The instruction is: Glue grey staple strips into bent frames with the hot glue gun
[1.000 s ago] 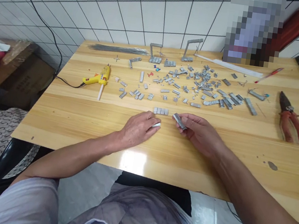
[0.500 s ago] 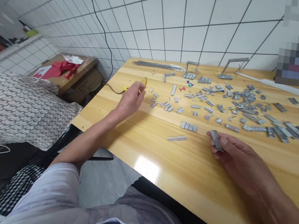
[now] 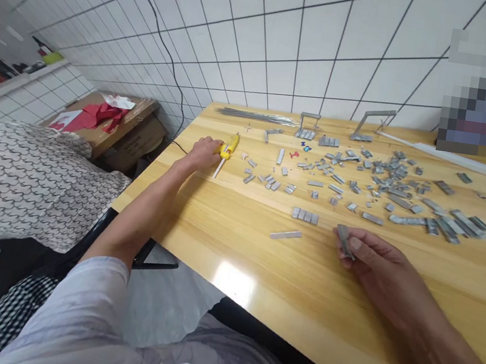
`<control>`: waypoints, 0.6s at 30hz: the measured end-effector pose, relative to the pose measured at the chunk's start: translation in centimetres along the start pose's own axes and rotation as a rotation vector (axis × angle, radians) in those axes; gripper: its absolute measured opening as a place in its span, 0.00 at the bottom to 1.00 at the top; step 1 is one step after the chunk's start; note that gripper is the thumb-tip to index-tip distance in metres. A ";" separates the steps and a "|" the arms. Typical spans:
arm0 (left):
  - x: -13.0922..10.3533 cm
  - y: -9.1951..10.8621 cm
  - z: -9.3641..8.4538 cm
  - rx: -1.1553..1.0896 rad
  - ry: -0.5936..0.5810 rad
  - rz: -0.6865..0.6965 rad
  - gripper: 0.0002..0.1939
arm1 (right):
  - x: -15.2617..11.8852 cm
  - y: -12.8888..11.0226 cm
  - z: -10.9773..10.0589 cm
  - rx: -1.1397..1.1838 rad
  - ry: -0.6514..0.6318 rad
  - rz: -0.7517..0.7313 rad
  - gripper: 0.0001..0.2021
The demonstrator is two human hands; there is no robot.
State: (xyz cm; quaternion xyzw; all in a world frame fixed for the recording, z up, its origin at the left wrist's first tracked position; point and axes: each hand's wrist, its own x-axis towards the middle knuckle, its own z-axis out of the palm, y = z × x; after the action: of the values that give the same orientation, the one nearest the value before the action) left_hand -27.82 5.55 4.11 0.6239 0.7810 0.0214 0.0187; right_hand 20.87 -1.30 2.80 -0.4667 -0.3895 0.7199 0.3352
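Observation:
My left hand is at the far left of the table, its fingers closed over the handle of a yellow hot glue gun. A white glue stick pokes out of the gun's rear. The grip itself is mostly covered by the hand. Between thumb and fingers, my right hand pinches a short grey metal-looking strip, raised over the table and tilted. Just left of it lie a row of small grey pieces and a single flat strip.
Many loose grey pieces spread over the wooden table. Two upright grey frames and a bundle of thin rods stand or lie near the tiled wall. A black cable hangs at the left.
My left hand has come down and to the left onto the glue gun's handle, leaving its nozzle and glue stick visible. My right hand still holds the grey strip in nearly the same place.

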 end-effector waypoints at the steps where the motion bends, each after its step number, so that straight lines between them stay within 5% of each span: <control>1: 0.1 0.2 -0.1 0.003 -0.012 0.003 0.28 | 0.0 0.0 0.1 0.010 -0.005 -0.001 0.21; 6: -0.6 1.0 -1.2 -0.037 -0.026 0.035 0.30 | 0.0 0.0 0.3 0.048 -0.053 -0.051 0.19; 10: -2.7 2.7 -2.3 -0.203 0.118 0.137 0.26 | -0.1 0.0 0.5 0.093 -0.070 -0.071 0.17; 18: -9.8 11.4 -4.0 -0.272 0.206 0.435 0.25 | 0.2 0.1 0.4 0.124 -0.047 -0.091 0.21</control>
State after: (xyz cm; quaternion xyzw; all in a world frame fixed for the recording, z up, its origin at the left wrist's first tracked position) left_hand -14.79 -1.50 8.74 0.7631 0.6165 0.1930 0.0176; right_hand 20.41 -1.25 2.72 -0.4098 -0.3729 0.7374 0.3864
